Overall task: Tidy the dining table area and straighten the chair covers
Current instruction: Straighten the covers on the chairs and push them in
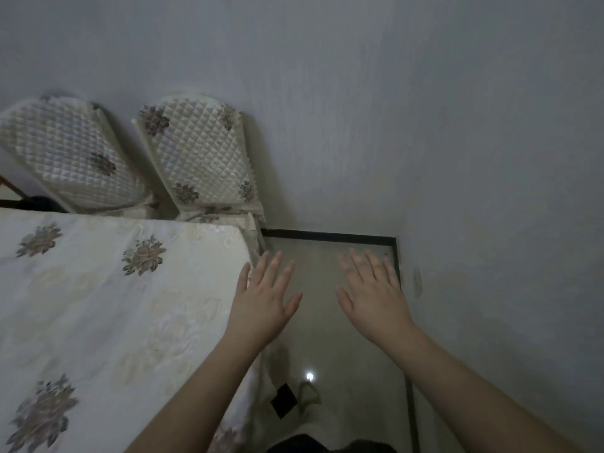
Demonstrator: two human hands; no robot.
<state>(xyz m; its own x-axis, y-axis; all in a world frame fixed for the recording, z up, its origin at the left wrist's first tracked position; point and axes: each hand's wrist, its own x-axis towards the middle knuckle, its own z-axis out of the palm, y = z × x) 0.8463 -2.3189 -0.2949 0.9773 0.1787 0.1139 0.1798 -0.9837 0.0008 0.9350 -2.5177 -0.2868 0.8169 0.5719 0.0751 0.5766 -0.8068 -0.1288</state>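
Right now both hands are stretched out, palms down, holding nothing. Taking the table [98, 305] as the landmark: it fills the lower left of the view under a cream tablecloth [170, 322] woven with flower clusters, and its far right corner sits just by the left hand [263, 297]. That hand has its fingers straight and spread, hovering at the table's right edge — whether the little finger brushes the cloth I cannot tell. The right hand [372, 297] is well off the table to the right, over the bare floor [343, 354], fingers likewise straight and a little apart, its fingertips slightly blurred.

Beyond the table's far edge stand two chairs, backs leaning toward the wall [359, 109]. Each wears a quilted cream cover with the same flower pattern: the nearer chair cover [199, 155] rises just behind the table's far right corner, and the other chair cover [65, 158] stands beside it, further left. Their seats are mostly hidden behind the tablecloth.

To the right of the table the floor is pale and glossy, showing a small bright reflection — a dark skirting strip [327, 236] runs along the wall's foot. Low beside the table's right side lies a small black square thing [283, 399], unclear what.
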